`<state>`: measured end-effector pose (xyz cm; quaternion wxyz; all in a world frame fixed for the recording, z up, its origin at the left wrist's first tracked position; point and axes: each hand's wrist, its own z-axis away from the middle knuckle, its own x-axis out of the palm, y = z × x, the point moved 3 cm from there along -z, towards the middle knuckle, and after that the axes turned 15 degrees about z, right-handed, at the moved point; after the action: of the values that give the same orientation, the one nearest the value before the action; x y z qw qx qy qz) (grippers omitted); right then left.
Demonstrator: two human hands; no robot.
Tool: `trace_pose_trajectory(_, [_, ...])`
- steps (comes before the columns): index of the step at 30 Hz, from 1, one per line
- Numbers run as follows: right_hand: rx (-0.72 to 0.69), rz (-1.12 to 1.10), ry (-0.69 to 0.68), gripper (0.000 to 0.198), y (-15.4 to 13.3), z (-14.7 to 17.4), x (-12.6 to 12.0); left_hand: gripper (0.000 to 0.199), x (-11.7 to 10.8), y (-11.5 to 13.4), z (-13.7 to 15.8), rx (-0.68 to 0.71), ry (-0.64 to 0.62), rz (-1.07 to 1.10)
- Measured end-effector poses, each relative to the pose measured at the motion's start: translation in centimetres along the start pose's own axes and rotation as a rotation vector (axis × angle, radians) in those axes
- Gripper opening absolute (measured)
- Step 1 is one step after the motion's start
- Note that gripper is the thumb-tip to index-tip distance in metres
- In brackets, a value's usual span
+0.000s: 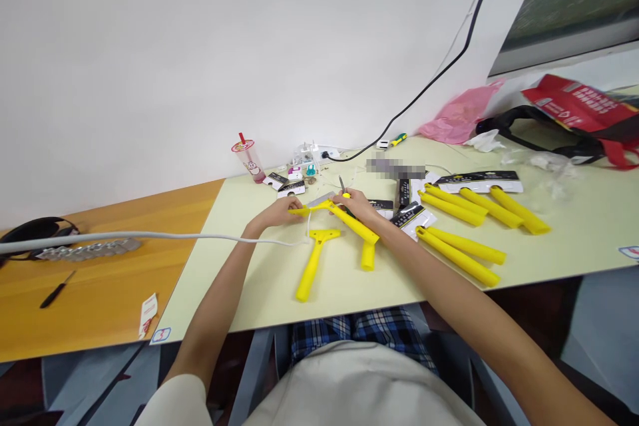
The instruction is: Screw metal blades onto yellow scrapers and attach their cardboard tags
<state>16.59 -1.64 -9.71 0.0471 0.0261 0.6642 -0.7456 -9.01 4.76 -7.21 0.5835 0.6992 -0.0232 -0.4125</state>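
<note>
My left hand [284, 212] is closed on the left end of a yellow T-shaped scraper [354, 223], which has a grey blade strip along its head. The scraper's handle slants down to the right. Against the right side of its head is my right hand [355, 205], fingers closed around a screwdriver [342, 185] whose thin shaft points up; most of its handle is hidden. A second yellow scraper [312, 266] lies on the table just in front of my hands. Another yellow handle [368, 257] shows partly beneath the held scraper.
Several yellow handles [459, 256] with black-and-white cards [479, 181] lie to the right. A drink cup [252, 163], power strip [307, 154] and another screwdriver [399, 139] stand or lie near the wall. A white cable [200, 235] crosses in front of my left forearm.
</note>
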Motion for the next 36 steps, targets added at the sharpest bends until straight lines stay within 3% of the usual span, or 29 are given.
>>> trace_pose_trajectory(3, [-0.008, -0.017, -0.018, 0.048, 0.0, 0.1, 0.2, 0.043, -1.4, 0.3, 1.7, 0.018, 0.142, 0.072])
trace_pose_trajectory(6, [-0.02, -0.021, -0.041, 0.048, 0.0, 0.3, 0.3, 0.051, -2.0, 0.5, 3.2, 0.007, 0.358, 0.297])
trace_pose_trajectory(11, [-0.026, -0.02, -0.087, 0.05, 0.2, 0.5, 0.4, 0.054, 0.2, 1.1, 3.8, 0.049, 0.501, 0.7])
trace_pose_trajectory(16, [-0.033, -0.01, -0.125, 0.052, 0.7, 0.2, 0.5, 0.042, 2.8, 1.0, 3.3, 0.069, 0.454, 1.016])
trace_pose_trajectory(19, [-0.029, -0.017, -0.139, 0.053, 0.8, 0.2, 0.6, 0.05, 3.2, 0.6, 3.2, 0.059, 0.422, 1.146])
trace_pose_trajectory(27, [0.012, -0.002, -0.167, 0.055, 0.4, 1.1, 1.0, 0.043, 3.3, -0.8, 3.0, 0.078, 0.493, 1.217])
trace_pose_trajectory(32, [0.014, 0.012, -0.175, 0.056, 0.1, 1.3, 1.2, 0.052, 3.5, -1.2, 3.0, 0.046, 0.542, 1.254])
trace_pose_trajectory(36, [0.01, 0.013, -0.169, 0.057, 0.1, 1.4, 1.2, 0.049, 3.5, -0.9, 3.1, 0.036, 0.483, 1.288])
